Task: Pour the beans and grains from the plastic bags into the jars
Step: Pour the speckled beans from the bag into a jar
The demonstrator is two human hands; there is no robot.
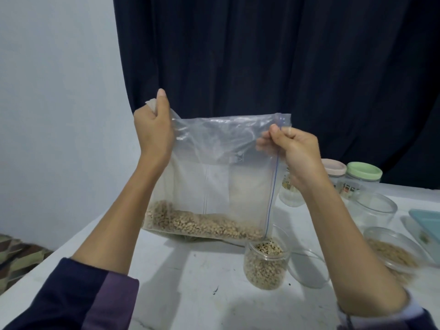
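Clear plastic bag [214, 172] held up above the white tabletop [185, 277], turned sideways so its blue zip line [273, 182] runs down the right edge. Left hand [154, 129] at the bag's 10 o'clock corner, grip closed on the bunched plastic, thumb pointing up. Right hand [292, 148] at the 2 o'clock corner, grip pinching the zip edge between thumb and curled fingers. Bag stretched taut between the two grips, hanging below both of them. Pale beans [202, 225] heaped along the bag's lowest fold, from 7 o'clock across to 5 o'clock. Open jar [265, 265] standing on the tabletop just under the bag's 5 o'clock corner, beside the zip line's lower end, nearly full of the same pale beans. Touching or apart at that corner: cannot tell. Empty clear jar [307, 267] just to the bean jar's 3 o'clock, half hidden by the right forearm. Farther toward 3 o'clock, shallow clear container [392, 248] holding tan grain. Behind it, toward 1 o'clock, open empty jar [373, 208], then two lidded jars, pink lid [333, 166] and green lid [364, 171]. Light blue tray [426, 225] at the far right edge. Dark curtain [262, 55] behind the tabletop.
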